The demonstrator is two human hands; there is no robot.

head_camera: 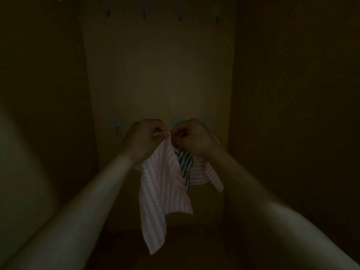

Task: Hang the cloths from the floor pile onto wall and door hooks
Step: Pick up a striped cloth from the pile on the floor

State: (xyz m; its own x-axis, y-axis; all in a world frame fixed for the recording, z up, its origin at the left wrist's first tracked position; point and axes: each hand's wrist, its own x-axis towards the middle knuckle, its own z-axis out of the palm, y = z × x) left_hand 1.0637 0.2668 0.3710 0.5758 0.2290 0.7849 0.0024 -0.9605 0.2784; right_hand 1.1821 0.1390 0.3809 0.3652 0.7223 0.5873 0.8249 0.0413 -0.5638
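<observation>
Now a pink striped cloth [161,191] is pinched at its top edge by the left hand [143,140] and the right hand [191,137], near a low hook [116,129]. It looks soft, light and floppy, so it is best held by the top edge.

Both grips, left [145,137] and right [190,136], worked close against wall panel [159,75], lower hooks just behind. Pink striped cloth [161,191] and green striped cloth [184,164] hung below grips, blocking downward path. Open wall above grips up to upper hook row [144,14]. Dark side walls hemmed both flanks.
</observation>
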